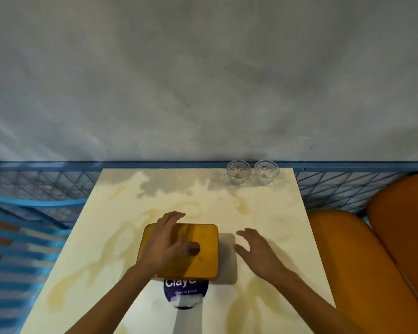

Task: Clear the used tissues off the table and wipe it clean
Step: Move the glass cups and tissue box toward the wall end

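A cream table (pixel 278 213) carries yellowish-brown smears and a greyish wet patch near its far edge. In the middle stands a box with a flat amber lid (pixel 204 239). My left hand (pixel 165 242) rests on that lid, fingers reaching past its far left corner and thumb lying on top. My right hand (pixel 256 251) hovers just right of the box, fingers spread and holding nothing. Just below the box, a white container with a purple label (pixel 185 291) sticks out. No tissues are in view.
Two clear glass cups (pixel 238 171) (pixel 266 170) stand side by side at the table's far right edge. Orange cushioned seats (pixel 348 249) border the right side. A blue lattice railing (pixel 46 182) runs behind the table and along its left, with a grey wall beyond.
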Demonstrator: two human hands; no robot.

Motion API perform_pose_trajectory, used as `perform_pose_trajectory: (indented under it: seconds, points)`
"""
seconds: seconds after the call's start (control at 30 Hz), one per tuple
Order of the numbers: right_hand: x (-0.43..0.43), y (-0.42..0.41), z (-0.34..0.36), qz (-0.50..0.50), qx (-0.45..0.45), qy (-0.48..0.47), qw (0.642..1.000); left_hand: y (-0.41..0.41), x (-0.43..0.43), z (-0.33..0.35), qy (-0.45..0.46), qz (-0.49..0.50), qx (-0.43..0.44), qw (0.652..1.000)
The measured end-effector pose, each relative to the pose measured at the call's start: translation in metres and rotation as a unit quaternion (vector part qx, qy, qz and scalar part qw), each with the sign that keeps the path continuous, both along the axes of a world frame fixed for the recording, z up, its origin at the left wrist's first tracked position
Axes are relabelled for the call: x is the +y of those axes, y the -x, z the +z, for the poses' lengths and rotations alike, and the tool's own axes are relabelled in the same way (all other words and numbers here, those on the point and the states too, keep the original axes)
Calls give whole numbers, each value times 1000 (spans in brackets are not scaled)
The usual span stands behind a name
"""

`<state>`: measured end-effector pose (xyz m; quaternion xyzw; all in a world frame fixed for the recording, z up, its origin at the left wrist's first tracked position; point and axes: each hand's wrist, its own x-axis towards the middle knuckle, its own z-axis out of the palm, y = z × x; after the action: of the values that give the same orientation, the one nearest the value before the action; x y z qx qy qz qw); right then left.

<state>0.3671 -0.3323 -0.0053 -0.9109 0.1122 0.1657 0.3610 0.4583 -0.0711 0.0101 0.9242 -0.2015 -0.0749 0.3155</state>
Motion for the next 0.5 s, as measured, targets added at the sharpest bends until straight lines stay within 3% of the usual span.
perform_pose_trajectory:
  seconds: [0.17,0.37,0.5]
  points:
    - [50,22,9,-8,14,-54,998,28,52,-3,4,76,3,997]
    - [78,14,11,-113,68,-188,973,54,79,-6,66,183,140,971]
    - [85,12,8,-182,97,-229,951,60,88,-11,81,233,214,945]
